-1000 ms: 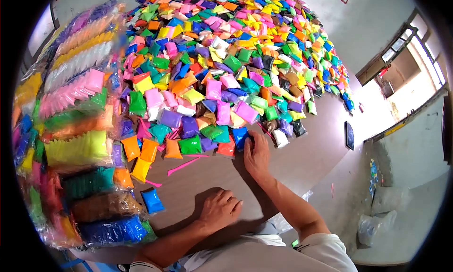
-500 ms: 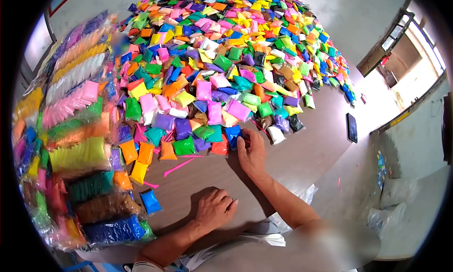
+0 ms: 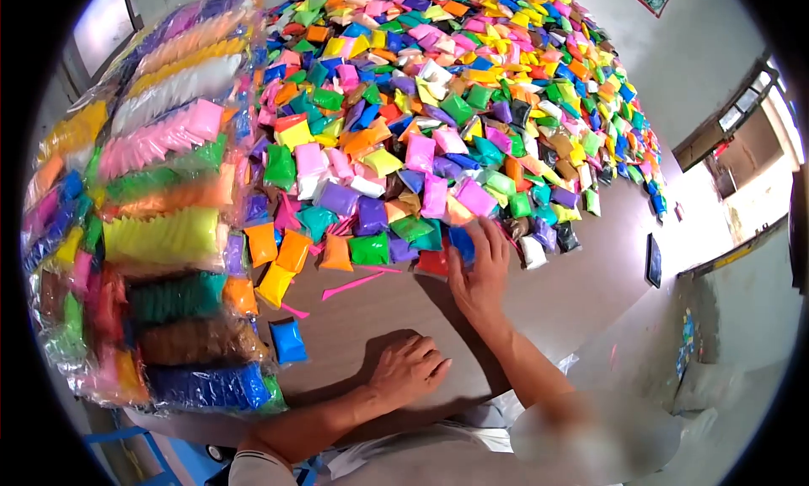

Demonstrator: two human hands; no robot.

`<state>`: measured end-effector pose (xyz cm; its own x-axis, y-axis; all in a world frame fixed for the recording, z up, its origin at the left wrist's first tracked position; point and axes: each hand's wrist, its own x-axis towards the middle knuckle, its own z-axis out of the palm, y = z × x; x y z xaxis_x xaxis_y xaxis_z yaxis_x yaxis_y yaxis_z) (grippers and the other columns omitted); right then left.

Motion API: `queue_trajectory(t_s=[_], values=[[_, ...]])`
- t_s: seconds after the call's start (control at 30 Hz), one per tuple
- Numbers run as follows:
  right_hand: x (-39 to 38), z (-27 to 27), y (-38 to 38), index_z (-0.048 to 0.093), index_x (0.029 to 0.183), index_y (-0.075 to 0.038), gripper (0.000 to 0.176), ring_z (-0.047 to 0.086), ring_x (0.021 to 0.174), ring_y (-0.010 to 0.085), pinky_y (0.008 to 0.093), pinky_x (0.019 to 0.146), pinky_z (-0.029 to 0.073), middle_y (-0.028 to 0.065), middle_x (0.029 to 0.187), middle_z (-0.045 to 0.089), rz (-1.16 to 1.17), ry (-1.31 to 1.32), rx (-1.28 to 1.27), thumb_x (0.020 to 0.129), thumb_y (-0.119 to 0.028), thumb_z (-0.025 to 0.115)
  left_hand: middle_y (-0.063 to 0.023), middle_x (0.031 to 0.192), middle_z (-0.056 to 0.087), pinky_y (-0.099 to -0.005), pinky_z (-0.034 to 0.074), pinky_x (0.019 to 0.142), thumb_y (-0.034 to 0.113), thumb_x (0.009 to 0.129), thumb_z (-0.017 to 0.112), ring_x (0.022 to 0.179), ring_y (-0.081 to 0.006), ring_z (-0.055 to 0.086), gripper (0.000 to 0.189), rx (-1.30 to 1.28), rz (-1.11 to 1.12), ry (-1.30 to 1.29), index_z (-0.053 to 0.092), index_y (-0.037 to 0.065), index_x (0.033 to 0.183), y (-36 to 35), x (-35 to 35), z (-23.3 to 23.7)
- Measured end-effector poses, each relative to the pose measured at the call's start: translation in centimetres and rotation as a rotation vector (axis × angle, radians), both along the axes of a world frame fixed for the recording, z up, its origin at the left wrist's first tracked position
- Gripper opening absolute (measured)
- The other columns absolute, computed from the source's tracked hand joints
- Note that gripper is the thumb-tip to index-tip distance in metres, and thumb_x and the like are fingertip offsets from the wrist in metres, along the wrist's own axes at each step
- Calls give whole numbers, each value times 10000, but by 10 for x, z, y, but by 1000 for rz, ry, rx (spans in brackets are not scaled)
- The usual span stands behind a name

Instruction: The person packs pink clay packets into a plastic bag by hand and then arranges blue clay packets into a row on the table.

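My right hand (image 3: 480, 275) reaches to the near edge of a big heap of small packets (image 3: 421, 115). Its thumb and fingers are apart, and the fingertips rest at a blue packet (image 3: 461, 243), partly covered by them. Left of it lie a red packet (image 3: 431, 264) and a green packet (image 3: 369, 250). My left hand (image 3: 409, 374) lies on the table, back up, its fingers curled in loosely; nothing shows in them. A single bright blue packet (image 3: 288, 343) sits to its left on the tabletop (image 3: 354, 317).
Clear bags of packets sorted by colour, such as the yellow bag (image 3: 160, 237), are stacked along the left. Pink plastic sticks (image 3: 350, 285) lie before the heap. A phone (image 3: 653, 261) rests near the right table edge. A doorway (image 3: 750, 149) stands beyond.
The view has shifted, so the table and heap appear farther right. My right hand's fingers have spread a little over the blue packet. My left hand stays resting on the table.
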<state>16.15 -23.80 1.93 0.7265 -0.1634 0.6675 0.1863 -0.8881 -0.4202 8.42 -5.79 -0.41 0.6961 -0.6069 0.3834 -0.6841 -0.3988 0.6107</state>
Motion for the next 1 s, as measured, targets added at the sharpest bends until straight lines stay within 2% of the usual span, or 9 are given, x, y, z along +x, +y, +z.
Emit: queue_trajectory(t_s=[0.07,0.17,0.2,0.37,0.53,0.67,0.8,0.83,1.0], values=[[16,27,10,550,1295,-52,517,452,1264,408,499,1049,358,208,1361,496,55,26,-73,823,-157,733,-49,774,567,-397,500,587,191,814,715,731,-250,601,202,-22,-15,14,622,73,678,1,-2,-3],[81,54,14,539,1322,-79,550,439,1282,410,502,1063,333,213,1382,482,213,-51,-247,835,-262,717,-56,784,579,-391,499,606,185,812,718,724,-256,599,204,-57,-36,7,618,72,674,0,4,-3],[96,52,7,543,1331,-80,546,417,1323,400,505,1060,346,180,1430,469,204,20,-359,889,-378,663,-58,789,584,-388,498,615,181,811,719,723,-258,599,203,-74,-48,4,617,73,673,1,5,-2],[143,13,-83,645,1220,-107,454,545,1202,403,497,1035,392,134,1260,635,280,79,-362,862,-386,655,-64,797,597,-390,496,648,148,798,726,726,-262,603,191,-102,-61,62,611,71,667,2,5,-3],[113,9,-150,639,1244,-105,457,416,1361,361,497,1102,333,128,1426,513,83,225,-521,910,-416,624,-59,786,596,-391,495,646,135,785,733,728,-261,604,190,-79,-64,65,604,70,663,3,5,-3],[100,4,-167,640,1249,-115,424,391,1384,365,512,1110,318,125,1440,501,51,269,-491,931,-394,602,-56,787,596,-392,495,646,142,776,740,732,-261,604,191,-62,-53,27,605,68,663,1,5,-2],[94,-2,-185,666,1184,-84,329,416,1356,400,465,1119,348,141,1441,494,65,219,-399,880,-210,674,-52,801,599,-395,497,650,148,779,739,744,-259,607,192,-48,-59,20,608,66,665,1,6,-2],[91,-5,-191,653,1181,-70,348,412,1374,383,441,1107,383,171,1489,442,48,208,-365,838,-92,710,-51,806,600,-395,498,652,149,779,738,748,-258,608,192,-49,-59,18,607,65,666,1,6,-2],[66,-11,-211,657,1155,-97,374,416,1369,418,418,1057,436,208,1510,401,-13,222,-50,795,-29,732,-45,815,603,-391,497,655,156,785,733,754,-258,609,187,-44,-67,38,607,63,684,2,5,-3]])
